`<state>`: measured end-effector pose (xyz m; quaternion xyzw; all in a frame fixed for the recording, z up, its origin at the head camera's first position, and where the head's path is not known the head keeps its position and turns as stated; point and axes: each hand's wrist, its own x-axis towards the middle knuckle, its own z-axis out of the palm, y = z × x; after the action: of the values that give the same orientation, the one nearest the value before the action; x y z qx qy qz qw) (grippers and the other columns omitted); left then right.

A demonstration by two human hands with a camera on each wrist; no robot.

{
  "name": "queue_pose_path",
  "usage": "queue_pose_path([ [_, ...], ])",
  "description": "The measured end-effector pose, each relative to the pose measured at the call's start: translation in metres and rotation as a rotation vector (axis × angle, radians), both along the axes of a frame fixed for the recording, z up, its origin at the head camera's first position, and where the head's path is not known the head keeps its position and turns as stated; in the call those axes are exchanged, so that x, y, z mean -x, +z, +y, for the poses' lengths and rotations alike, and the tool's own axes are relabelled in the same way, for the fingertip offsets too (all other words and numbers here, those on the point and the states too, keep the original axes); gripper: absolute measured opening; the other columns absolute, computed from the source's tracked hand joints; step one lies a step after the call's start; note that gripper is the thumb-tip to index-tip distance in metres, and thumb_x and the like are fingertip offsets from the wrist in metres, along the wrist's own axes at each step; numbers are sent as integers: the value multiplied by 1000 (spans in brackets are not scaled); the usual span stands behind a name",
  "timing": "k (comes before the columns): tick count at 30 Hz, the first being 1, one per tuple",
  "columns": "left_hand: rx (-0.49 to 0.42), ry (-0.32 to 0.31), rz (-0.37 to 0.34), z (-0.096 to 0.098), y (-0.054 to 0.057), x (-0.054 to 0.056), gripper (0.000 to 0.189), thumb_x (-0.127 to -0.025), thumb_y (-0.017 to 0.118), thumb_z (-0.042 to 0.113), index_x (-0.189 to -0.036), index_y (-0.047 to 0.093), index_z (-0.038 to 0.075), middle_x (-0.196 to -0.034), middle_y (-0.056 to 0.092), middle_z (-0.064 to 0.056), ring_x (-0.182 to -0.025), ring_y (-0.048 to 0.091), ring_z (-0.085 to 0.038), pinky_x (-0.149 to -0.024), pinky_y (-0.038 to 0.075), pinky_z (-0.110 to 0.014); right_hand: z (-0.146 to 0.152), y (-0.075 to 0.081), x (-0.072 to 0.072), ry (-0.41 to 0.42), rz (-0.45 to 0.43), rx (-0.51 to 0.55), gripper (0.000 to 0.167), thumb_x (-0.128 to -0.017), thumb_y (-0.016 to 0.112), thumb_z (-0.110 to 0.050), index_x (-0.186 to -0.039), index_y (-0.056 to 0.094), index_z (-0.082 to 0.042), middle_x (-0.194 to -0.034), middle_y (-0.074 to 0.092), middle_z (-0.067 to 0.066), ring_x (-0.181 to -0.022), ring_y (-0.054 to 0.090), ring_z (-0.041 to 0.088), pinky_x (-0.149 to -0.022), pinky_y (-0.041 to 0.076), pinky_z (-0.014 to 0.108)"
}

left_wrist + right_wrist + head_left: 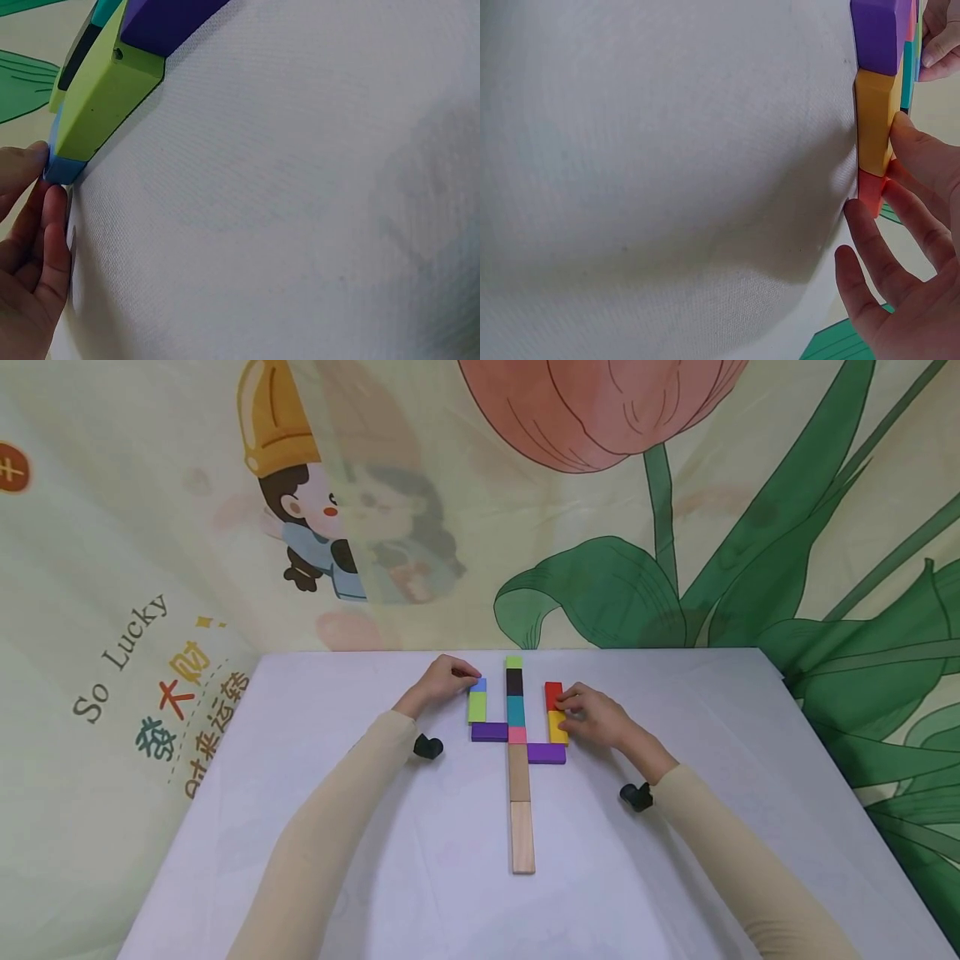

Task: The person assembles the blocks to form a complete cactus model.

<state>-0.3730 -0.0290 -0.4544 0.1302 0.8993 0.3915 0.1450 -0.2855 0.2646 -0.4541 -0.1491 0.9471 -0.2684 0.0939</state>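
My left hand [442, 678] pinches a small blue block [66, 171] between thumb and fingertips. The block touches the far end of a lime green block [477, 707], which meets a purple block [490, 732]. On the other side, my right hand [597, 717] touches a red block [552, 693] and a yellow block [876, 120]; its thumb lies at the yellow one and its other fingers are loosely spread. Another purple block [547, 753] adjoins the yellow one. Between the hands runs a straight column with black [513, 682], teal [515, 711] and pink [517, 735] blocks.
Two wooden blocks, one tan [519, 772] and one paler [522, 837], extend the column towards me. A small lime block [513, 662] tops it near the back edge of the white table [637, 893]. A printed cloth [420, 627] hangs behind.
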Motion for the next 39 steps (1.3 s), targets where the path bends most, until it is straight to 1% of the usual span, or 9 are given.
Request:
queue_pose_path([
  [8,4,2,-5,0,0,0,23,-95,62,15,-113,72,7,-119,68,-10,-108,57,-23,-97,48,-34,-1,0,-1,-2,-5,0,40,-85,74,-16,-122,67,-3,-128,57,13,-125,50,33,-107,44,49],
  [13,-13,6,3,-2,1,-1,24,-95,61,16,-115,71,7,-119,68,-10,-108,58,-24,-98,48,-35,-1,1,-1,-3,0,-2,40,-85,74,-17,-122,66,-3,-128,56,13,-126,49,35,-107,43,50],
  [22,-48,45,50,-12,2,-5,25,-94,61,12,-115,70,3,-116,69,-15,-108,61,-27,-97,49,-35,2,-7,-2,-7,8,26,43,-87,72,-19,-127,64,-6,-133,54,12,-130,47,35,-106,43,51],
  [28,-46,55,43,-19,1,-4,24,-94,62,13,-115,71,5,-115,70,-14,-106,61,-25,-95,50,-34,5,-9,-4,-1,28,38,43,-87,72,-21,-127,65,-6,-134,54,13,-129,47,35,-105,45,51],
  [31,-35,56,46,-22,1,-4,24,-93,62,14,-115,71,6,-116,69,-13,-106,61,-26,-96,49,-36,5,-8,-4,7,34,29,43,-87,72,-21,-127,64,-6,-134,54,12,-130,47,35,-106,44,51],
  [35,-30,65,48,-25,0,-7,24,-93,63,13,-115,71,6,-117,69,-13,-107,61,-26,-98,49,-37,5,-7,-4,23,43,18,42,-87,72,-22,-126,65,-6,-134,54,13,-130,47,35,-105,44,52],
  [39,-33,80,41,-27,-2,-10,24,-93,63,14,-115,71,6,-117,69,-13,-106,60,-26,-98,48,-37,5,-8,-5,24,34,32,42,-87,72,-22,-125,66,-6,-134,54,13,-130,47,35,-106,44,52],
])
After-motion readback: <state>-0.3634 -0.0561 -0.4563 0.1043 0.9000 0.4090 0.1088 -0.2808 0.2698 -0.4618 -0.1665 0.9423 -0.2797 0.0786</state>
